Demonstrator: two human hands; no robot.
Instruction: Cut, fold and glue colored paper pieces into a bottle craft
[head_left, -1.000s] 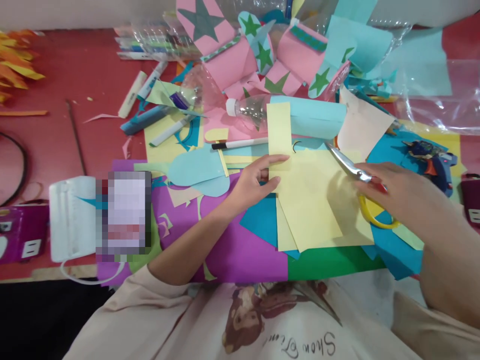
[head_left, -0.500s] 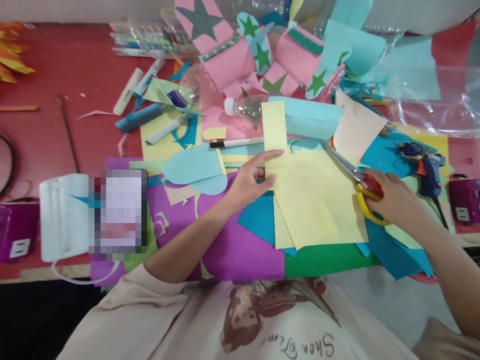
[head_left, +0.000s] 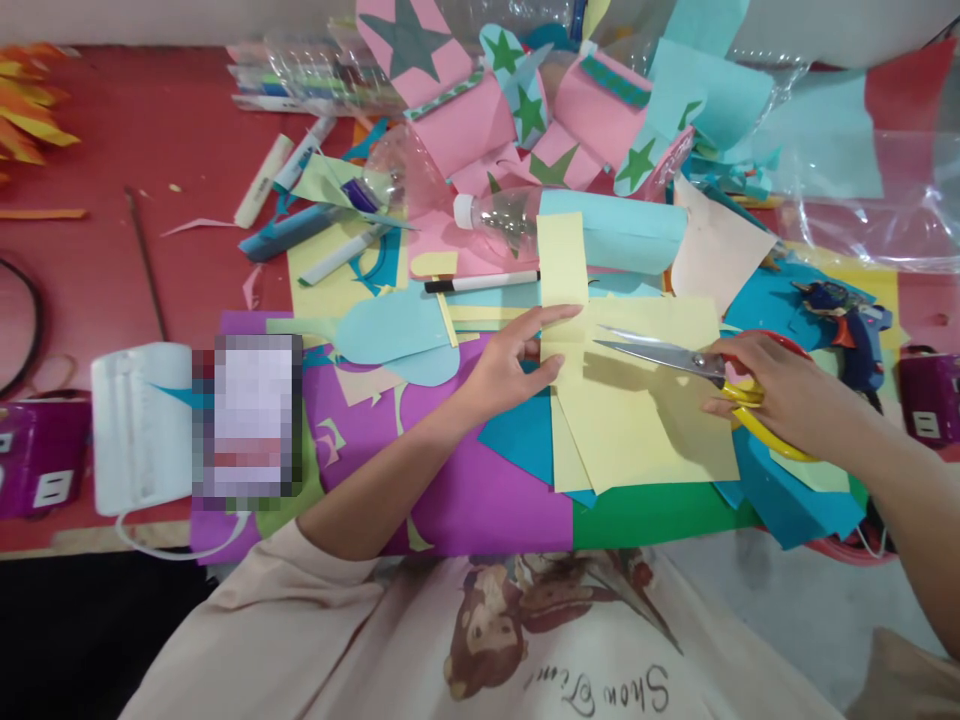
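Note:
My left hand pinches a pale yellow paper strip, with index finger and thumb along its left side. The strip stands over larger pale yellow sheets. In my right hand is a pair of scissors with red and yellow handles. Its blades are slightly apart and point left, their tips a short way right of the strip. Behind the strip lies a plastic bottle wrapped in light blue paper, its white cap to the left. A black-capped white marker lies behind my left hand.
A blue hot glue gun lies at the right. Pink and light blue paper shapes with green stars stand at the back. At the left are a phone, a white face mask and several markers.
The scissors have swung from pointing up and away to pointing left, and their blades have parted near the strip. My left hand keeps its pinch; the view has shifted slightly.

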